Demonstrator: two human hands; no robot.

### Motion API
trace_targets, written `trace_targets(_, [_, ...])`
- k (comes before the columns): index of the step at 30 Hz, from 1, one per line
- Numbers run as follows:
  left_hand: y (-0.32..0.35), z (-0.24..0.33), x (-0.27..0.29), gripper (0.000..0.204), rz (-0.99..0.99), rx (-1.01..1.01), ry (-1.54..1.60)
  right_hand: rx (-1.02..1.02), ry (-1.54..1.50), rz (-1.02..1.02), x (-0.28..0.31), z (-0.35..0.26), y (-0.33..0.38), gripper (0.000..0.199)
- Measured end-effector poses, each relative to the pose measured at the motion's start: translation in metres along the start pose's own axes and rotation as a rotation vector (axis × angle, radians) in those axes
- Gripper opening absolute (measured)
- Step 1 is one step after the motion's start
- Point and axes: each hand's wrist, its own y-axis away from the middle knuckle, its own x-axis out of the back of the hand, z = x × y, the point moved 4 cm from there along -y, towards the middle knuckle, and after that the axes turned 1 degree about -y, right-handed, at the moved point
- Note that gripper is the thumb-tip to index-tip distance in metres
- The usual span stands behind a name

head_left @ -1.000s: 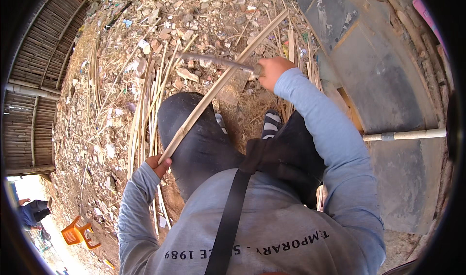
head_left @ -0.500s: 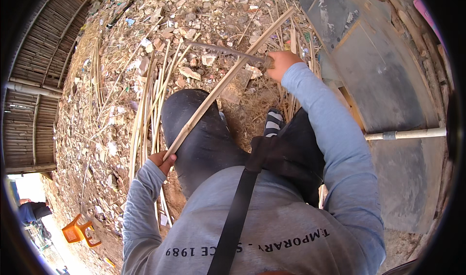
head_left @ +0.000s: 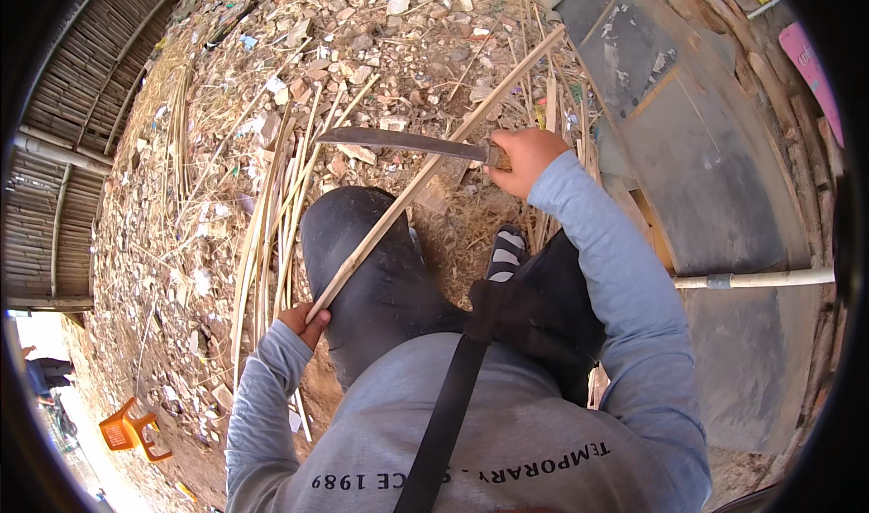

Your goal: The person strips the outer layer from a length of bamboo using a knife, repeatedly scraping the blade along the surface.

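A long split bamboo strip (head_left: 389,219) slants from low left up to the far right, passing over my left thigh. My left hand (head_left: 305,323) is closed round its near end. In my right hand (head_left: 528,162) is a machete (head_left: 398,140), gripped by its short wooden handle. The machete's dark, slightly curved blade points left and lies across the strip. Whether the blade touches the strip or sits just above it, I cannot tell.
More bamboo strips (head_left: 262,214) lie on the rubble-strewn ground (head_left: 208,232) to my left. Grey boards (head_left: 724,169) with a white pole (head_left: 769,279) flank my right. A bamboo wall (head_left: 63,88) stands far left, an orange chair (head_left: 127,430) lower left. Another person (head_left: 45,375) shows at the left edge.
My right hand has come nearer and slightly right, bringing the machete toward me along the strip, its blade now plainly seen. My left hand keeps its hold, slightly lower in the picture.
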Motion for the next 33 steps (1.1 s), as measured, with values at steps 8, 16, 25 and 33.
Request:
trace_targets(8, [-0.001, 0.009, -0.001, 0.04, 0.076, 0.0, -0.203, -0.039, -0.088, -0.024, -0.029, 0.005, -0.009, 0.029])
trace_targets(16, [0.008, 0.012, 0.001, 0.033, 0.134, -0.036, -0.361, -0.118, -0.084, -0.148, -0.039, -0.015, -0.002, 0.03])
trace_targets(25, [0.008, 0.015, -0.006, 0.026, 0.239, -0.024, -0.424, -0.184, -0.07, -0.073, -0.03, 0.006, -0.008, 0.042])
trace_targets(33, [0.008, 0.001, -0.009, 0.024, 0.309, -0.082, -0.428, -0.253, -0.128, -0.058, -0.029, 0.005, 0.005, 0.038])
